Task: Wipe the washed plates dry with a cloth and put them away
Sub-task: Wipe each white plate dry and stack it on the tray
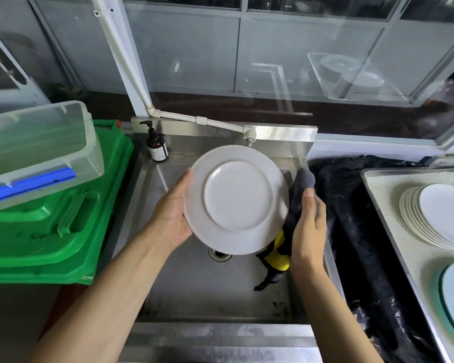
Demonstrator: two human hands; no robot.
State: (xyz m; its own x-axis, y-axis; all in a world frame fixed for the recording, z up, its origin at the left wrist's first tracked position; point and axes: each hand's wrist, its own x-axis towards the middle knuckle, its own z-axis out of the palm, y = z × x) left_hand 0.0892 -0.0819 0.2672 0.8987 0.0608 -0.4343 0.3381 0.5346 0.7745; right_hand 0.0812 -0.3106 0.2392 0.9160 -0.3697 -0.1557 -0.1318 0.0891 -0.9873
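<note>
Held plate [237, 199] underside-up mid-frame, left hand [172, 218] gripping rim, right hand [308, 226] clutching cloth [298, 197]; best wiped rim-round.

White plate [236, 199] showing its pale underside, grey cloth [296, 203] flashing a yellow patch, steel-grey sink [194, 292] gleaming, brown soap bottle [157, 148] wearing a black pump, green bins [63, 226] glowing, clear box [37, 150] carrying a blue strip, white plates [435, 216] stacking

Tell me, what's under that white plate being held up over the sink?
Below the plate lies the steel sink, its drain half showing. The right hand presses a grey-and-yellow cloth behind the rim. The plate's far face is hidden.
</note>
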